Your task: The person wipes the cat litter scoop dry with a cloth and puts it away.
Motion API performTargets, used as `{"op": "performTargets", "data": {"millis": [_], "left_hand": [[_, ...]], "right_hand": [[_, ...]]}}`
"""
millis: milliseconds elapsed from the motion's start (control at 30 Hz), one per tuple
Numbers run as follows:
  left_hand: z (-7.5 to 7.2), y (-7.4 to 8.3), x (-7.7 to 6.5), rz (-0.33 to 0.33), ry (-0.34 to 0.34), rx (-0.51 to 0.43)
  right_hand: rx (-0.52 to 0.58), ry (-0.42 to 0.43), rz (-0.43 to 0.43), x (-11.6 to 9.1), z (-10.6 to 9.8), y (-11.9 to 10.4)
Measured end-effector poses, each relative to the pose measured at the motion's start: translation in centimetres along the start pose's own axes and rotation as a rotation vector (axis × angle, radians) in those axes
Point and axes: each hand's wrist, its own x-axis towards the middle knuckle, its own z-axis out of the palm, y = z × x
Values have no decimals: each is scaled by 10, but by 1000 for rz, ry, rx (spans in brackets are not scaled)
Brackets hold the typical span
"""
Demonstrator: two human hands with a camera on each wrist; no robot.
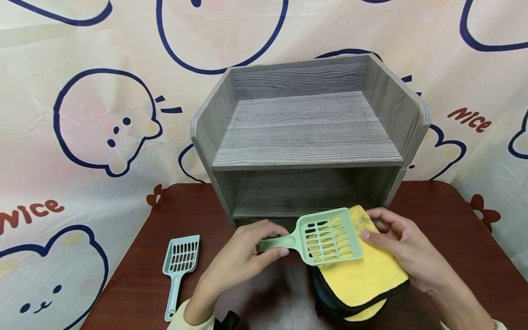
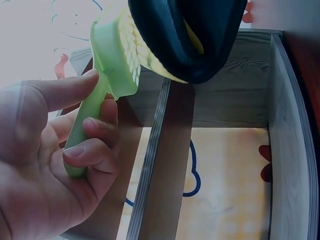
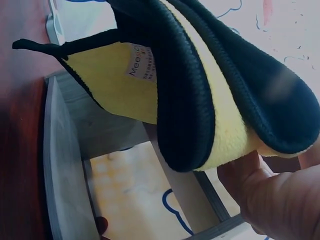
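As far as I can judge from my end, the step is wiping the green scoop (image 1: 301,239) with the yellow-and-black cloth (image 1: 367,275), so I'd press the fabric flat behind the slotted head, use light, even strokes, and steady the handle against twisting. My left grip (image 1: 247,251) pinches that handle between thumb and curled fingers; the slotted head juts out past them to the right, overlapping the cloth's yellow face. My right grip (image 1: 407,245) holds the cloth near its upper edge, thumb on the near side, with folded layers hanging below. Both things are raised in front of the grey shelf (image 1: 307,130), above the worktop (image 1: 140,277).
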Motion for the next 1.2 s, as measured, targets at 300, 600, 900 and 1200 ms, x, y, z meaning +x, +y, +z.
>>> {"op": "performTargets", "data": {"millis": [300,600,900,1200], "left_hand": [[4,3,3,-26,3,-9],[13,7,9,0,16,-51],[9,5,6,-25,-2,-46],[2,-2,-1,-7,-3,-13]], "right_hand": [[128,-88,-54,6,8,13],[221,-133,-42,6,14,18],[174,-135,-49,6,10,15],[77,-78,22,0,-3,4]]}}
